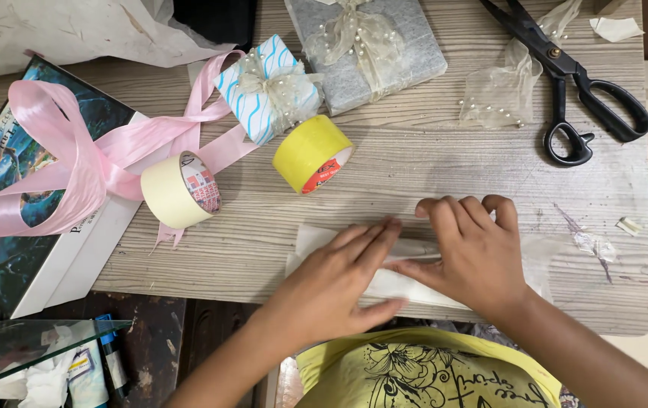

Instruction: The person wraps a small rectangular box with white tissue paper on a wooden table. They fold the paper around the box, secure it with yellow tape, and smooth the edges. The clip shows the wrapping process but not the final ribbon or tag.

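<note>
Both hands pressed flat on folded white wrapping paper [384, 283] at near edge of grey wood-grain table [430, 166]; left hand [339, 279] with fingers extended and close together, palm down over fold; right hand [475, 253] with fingers [460, 215] curled over upper edge of paper, pinning it, nothing gripped. Step judged: creasing a fold. Next move, by judgement, calls for firm sliding pressure along crease and tape within reach. Yellow tape roll [313, 155] and cream tape roll [180, 189] well apart beyond; black scissors [573, 79] at far right
</note>
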